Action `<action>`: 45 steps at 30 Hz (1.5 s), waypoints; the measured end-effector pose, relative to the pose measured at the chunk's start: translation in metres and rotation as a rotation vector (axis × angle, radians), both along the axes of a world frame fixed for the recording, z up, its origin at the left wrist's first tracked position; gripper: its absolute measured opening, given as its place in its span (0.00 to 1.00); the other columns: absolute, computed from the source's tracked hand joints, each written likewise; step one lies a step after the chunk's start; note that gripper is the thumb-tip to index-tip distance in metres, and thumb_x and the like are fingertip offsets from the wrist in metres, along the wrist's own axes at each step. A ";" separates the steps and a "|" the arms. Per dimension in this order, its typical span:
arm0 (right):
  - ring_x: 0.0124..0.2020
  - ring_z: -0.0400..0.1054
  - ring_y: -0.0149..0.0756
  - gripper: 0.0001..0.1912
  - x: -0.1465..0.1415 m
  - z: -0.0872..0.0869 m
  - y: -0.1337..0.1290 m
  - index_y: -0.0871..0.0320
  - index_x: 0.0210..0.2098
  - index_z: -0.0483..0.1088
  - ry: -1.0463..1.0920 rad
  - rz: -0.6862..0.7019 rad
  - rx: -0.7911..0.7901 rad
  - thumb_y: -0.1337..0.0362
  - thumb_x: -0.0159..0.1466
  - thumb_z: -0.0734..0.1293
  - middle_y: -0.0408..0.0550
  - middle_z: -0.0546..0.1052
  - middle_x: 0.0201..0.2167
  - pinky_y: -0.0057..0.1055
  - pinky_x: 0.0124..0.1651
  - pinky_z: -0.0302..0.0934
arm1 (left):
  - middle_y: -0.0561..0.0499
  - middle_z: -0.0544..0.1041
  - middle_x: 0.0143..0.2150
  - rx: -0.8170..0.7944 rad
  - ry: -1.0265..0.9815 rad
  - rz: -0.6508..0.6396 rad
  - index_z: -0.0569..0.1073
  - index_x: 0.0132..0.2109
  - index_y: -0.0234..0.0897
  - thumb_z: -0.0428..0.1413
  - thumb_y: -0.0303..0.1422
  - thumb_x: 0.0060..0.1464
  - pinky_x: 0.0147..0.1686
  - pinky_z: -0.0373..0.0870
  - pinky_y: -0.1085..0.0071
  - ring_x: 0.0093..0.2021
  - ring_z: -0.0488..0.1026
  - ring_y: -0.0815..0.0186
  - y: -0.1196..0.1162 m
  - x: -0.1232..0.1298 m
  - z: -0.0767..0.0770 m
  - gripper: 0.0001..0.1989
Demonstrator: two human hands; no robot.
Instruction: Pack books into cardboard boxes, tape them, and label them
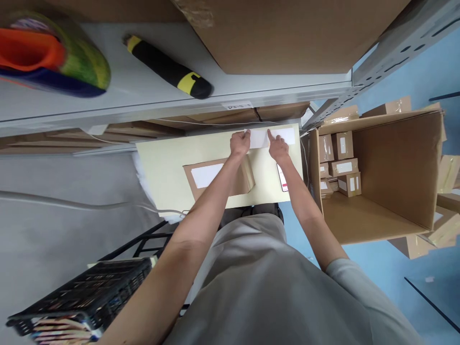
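Observation:
Both hands are at the far edge of a cream-coloured tabletop [161, 163]. My left hand [240, 143] is closed, its thumb and finger pinching the left end of a white paper label strip [258, 139]. Over the same strip, my right hand [279, 148] has its index finger stretched out and touching the paper, with the other fingers loosely bent. A flat cardboard box [201, 189] with a white label lies beneath my left forearm, which partly covers it. Beside my right forearm rests a phone [282, 178] with its screen lit, partly hidden by the arm.
A large open carton [391, 167] holding several small labelled boxes [344, 166] stands right of the table. Above the table, a grey shelf [143, 81] carries a black-and-yellow utility knife [168, 67] and a big box [294, 33]. A black crate [86, 292] sits lower left.

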State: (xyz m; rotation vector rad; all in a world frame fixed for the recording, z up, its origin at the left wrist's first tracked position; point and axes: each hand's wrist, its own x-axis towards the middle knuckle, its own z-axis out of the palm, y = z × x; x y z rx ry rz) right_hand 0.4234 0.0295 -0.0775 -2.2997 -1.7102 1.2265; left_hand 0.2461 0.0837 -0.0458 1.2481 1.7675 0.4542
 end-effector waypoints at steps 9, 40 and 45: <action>0.66 0.66 0.64 0.44 -0.008 -0.007 0.000 0.46 0.88 0.49 -0.042 -0.040 0.007 0.64 0.76 0.64 0.68 0.73 0.65 0.64 0.66 0.73 | 0.47 0.73 0.27 -0.096 0.136 -0.071 0.69 0.27 0.43 0.62 0.45 0.70 0.44 0.73 0.62 0.36 0.75 0.54 -0.001 -0.010 0.008 0.23; 0.70 0.62 0.59 0.45 -0.002 0.050 0.000 0.49 0.89 0.33 -0.208 0.194 -0.149 0.68 0.80 0.57 0.69 0.63 0.76 0.52 0.69 0.69 | 0.44 0.78 0.33 -0.166 0.328 -0.247 0.67 0.27 0.43 0.57 0.37 0.73 0.45 0.65 0.64 0.41 0.75 0.54 -0.026 0.007 0.088 0.22; 0.69 0.63 0.60 0.40 0.002 0.049 0.000 0.53 0.89 0.36 -0.173 0.207 -0.141 0.67 0.82 0.53 0.71 0.65 0.75 0.54 0.68 0.69 | 0.50 0.67 0.25 0.017 0.224 -0.135 0.61 0.25 0.43 0.58 0.36 0.72 0.45 0.64 0.64 0.35 0.71 0.57 -0.048 -0.004 0.098 0.25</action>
